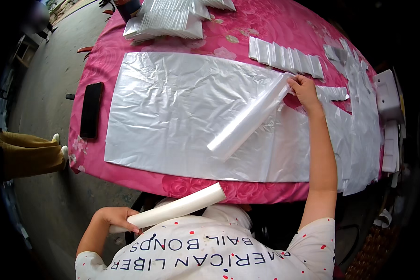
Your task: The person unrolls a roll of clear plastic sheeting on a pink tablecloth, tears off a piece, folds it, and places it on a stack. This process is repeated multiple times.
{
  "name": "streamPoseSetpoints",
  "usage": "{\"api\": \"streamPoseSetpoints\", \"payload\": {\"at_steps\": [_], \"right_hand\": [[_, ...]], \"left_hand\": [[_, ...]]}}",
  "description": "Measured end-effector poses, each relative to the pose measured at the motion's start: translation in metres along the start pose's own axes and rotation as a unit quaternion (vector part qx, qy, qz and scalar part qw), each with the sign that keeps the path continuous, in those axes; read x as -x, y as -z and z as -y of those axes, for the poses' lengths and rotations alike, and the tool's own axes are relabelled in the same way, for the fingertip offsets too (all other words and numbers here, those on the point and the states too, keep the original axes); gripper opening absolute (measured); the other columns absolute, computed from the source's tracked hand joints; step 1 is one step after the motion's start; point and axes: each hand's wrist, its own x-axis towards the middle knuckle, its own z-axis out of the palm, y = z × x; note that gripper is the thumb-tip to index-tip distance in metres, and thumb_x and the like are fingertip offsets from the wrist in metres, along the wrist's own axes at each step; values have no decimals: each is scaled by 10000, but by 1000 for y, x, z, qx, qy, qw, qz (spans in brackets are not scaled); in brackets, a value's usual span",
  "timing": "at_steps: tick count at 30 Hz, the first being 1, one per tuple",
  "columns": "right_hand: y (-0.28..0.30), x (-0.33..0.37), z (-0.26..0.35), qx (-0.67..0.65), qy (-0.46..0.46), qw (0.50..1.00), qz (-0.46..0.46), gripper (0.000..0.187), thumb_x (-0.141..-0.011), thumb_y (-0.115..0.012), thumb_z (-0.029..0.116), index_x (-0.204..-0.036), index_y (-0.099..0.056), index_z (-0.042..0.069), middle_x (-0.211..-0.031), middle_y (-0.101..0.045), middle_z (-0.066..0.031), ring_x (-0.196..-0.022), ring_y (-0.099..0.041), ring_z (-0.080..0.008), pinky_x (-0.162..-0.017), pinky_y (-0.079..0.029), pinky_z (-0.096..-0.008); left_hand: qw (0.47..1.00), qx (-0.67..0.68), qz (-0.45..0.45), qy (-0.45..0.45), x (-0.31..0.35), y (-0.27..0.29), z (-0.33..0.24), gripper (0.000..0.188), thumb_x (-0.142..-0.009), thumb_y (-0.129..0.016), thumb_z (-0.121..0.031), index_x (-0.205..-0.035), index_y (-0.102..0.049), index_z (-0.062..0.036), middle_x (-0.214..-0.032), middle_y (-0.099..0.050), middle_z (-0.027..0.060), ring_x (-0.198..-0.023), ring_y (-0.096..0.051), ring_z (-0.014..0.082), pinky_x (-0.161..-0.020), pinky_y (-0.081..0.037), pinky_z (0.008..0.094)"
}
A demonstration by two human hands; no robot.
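Head view, looking down on a table under a pink flowered cloth (pixel 140 46). A large clear plastic sheet (pixel 172 112) lies spread flat across most of it, wrinkled, its near edge close to the table's front.

Right hand (pixel 304 91): reached out over the far right part of the sheet, fingers closed on the upper end of a partly rolled length of clear plastic (pixel 248 120). That roll lies slanted on the sheet, its lower end pointing back toward the person.

Left hand (pixel 114 218): low, off the table's front edge, clenched around one end of a white tube (pixel 175 208), which is tilted up to the right and clear of the table.

Progress, as a judgement: a good share looks finished. A row of small folded plastic pieces (pixel 284 57) sits beyond the sheet, and stacks of folded plastic (pixel 168 21) lie at the far end. The big sheet is mostly unrolled or unfolded, so most of this piece looks left to do.

Also there: a black phone (pixel 91 109) left of the sheet, more loose plastic (pixel 359 116) along the right edge, white boxes (pixel 388 93) further right. Another person's legs (pixel 28 151) show at the left.
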Motion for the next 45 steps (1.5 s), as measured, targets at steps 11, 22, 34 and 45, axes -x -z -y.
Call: {"api": "streamPoseSetpoints", "payload": {"at_steps": [11,22,34,45], "right_hand": [[-78,11,54,-4,45,993,112,152,-818,-627,140,-828,-631,-12,-692,-570,10,-630,-494,-58,-590,-410,-218],[-84,0,49,-43,-22,989,138,299,-803,-649,166,-1035,-580,-9,-876,-604,-30,-713,-539,-83,-634,-446,-243],[-116,184,73,225,299,913,160,490,-718,-672,114,-1191,-550,80,-1127,-553,-117,-977,-531,-288,-844,-429,-371],[-93,42,50,288,328,900,-7,446,-729,-645,47,-1167,-579,100,-1115,-583,-66,-1012,-520,-267,-913,-400,-374]], "left_hand": [[557,-644,-415,-320,-67,-21,-210,481,-697,-716,-349,-1036,-576,-38,-991,-613,110,-876,-604,272,-740,-475,392],[510,-725,-171,-430,-127,-36,-174,727,-845,-425,-518,-1318,-359,29,-1400,-327,177,-1305,-310,275,-1084,-212,413],[490,-765,-253,-334,-145,-74,-137,700,-869,-390,-476,-1380,-293,-9,-1461,-241,137,-1356,-217,254,-1097,-153,426],[468,-747,-258,-396,-147,-73,-132,639,-855,-473,-420,-1348,-359,-30,-1439,-293,126,-1332,-273,258,-1085,-184,432]]}}
